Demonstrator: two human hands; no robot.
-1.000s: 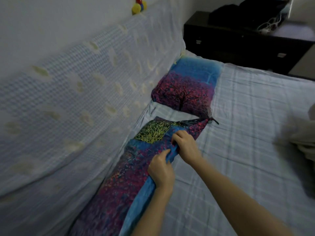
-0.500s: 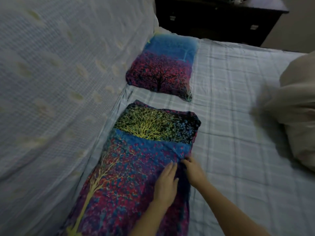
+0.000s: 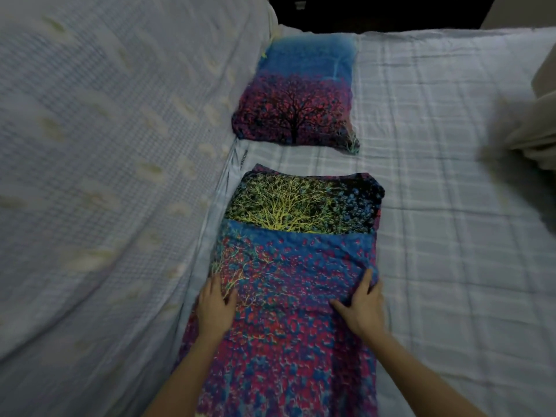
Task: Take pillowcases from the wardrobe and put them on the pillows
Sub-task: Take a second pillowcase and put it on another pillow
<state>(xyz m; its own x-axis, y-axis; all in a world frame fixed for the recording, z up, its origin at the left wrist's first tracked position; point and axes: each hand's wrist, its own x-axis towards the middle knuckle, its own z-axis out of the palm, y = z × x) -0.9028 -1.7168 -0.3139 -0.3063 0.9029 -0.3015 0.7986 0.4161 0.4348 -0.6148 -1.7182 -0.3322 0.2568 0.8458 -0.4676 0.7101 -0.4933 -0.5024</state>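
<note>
A checked bed (image 3: 436, 206) filled the view; a cased pillow (image 3: 296, 97) lay near its head edge; left hand (image 3: 215, 308) and right hand (image 3: 362, 305) pressed flat, fingers spread, on the near pillowcase (image 3: 288, 341).

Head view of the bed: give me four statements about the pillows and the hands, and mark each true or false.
1. Both hands, left hand and right hand, lie flat on the near pillow. True.
2. The far pillow touches the near one. False: a strip of checked sheet shows between them.
3. The far pillow shows a dark tree under blue. True.
4. The right hand is lifted clear of the bed. False: it presses the near pillow's right edge.
</note>
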